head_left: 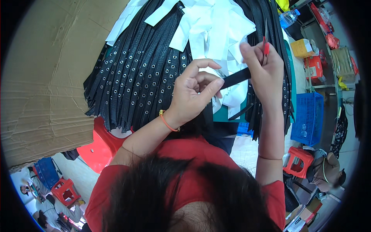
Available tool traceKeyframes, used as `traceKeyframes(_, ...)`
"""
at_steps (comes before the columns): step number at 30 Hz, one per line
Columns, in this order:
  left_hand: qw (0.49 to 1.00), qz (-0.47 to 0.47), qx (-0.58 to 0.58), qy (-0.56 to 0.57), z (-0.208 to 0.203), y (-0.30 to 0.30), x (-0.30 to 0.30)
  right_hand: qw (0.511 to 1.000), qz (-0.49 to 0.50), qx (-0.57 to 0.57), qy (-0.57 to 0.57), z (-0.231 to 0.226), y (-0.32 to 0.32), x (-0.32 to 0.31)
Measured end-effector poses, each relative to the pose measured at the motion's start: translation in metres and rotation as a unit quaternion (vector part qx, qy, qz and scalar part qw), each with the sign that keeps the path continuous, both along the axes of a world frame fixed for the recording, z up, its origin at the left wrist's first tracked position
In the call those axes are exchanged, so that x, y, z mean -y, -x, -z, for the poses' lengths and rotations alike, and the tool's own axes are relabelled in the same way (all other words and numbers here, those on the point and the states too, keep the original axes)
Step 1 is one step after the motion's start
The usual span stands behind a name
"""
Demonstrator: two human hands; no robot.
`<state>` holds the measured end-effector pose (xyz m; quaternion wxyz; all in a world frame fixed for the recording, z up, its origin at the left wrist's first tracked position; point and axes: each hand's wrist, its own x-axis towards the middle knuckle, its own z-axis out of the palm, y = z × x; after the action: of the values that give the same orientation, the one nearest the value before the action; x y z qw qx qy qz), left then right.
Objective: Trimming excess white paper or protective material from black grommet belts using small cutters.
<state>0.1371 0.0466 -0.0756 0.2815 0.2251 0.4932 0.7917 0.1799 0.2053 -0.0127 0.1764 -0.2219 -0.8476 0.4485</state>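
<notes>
A short black strap (235,79) stretches between my two hands. Its left end is pinched between the thumb and fingers of my left hand (195,91). The other end runs to my right hand (267,71), whose grip there is partly hidden. That hand also holds slim scissors with red handles (266,47), their pointed blades directed away from me. Below the hands lie white strips (210,33), heaped loosely over black belts. To the left, a thick bundle of black belts with metal eyelets (135,73) fans out toward me.
More black belts (286,87) hang at the right table edge, beside a green mat (221,116). A large cardboard sheet (46,77) covers the left side. At right are a blue basket (307,118), a red stool (298,162) and a seated person. A red stool (98,149) stands lower left.
</notes>
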Motion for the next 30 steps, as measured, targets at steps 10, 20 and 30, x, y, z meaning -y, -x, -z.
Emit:
traceKeyframes(10, 1.000, -0.006, -0.018, -0.014, 0.012, 0.002, -0.005, 0.993, -0.042, -0.068, -0.091, 0.013, -0.076, 0.017)
traceKeyframes(20, 0.998, 0.012, -0.050, 0.030, 0.011, -0.002, -0.013, 0.955, -0.096, -0.074, -0.269, 0.019, -0.074, 0.011)
traceKeyframes(30, 0.994, -0.005, -0.096, 0.050, 0.017, -0.005, -0.018, 0.927, -0.124, -0.096, -0.342, 0.035, -0.066, 0.005)
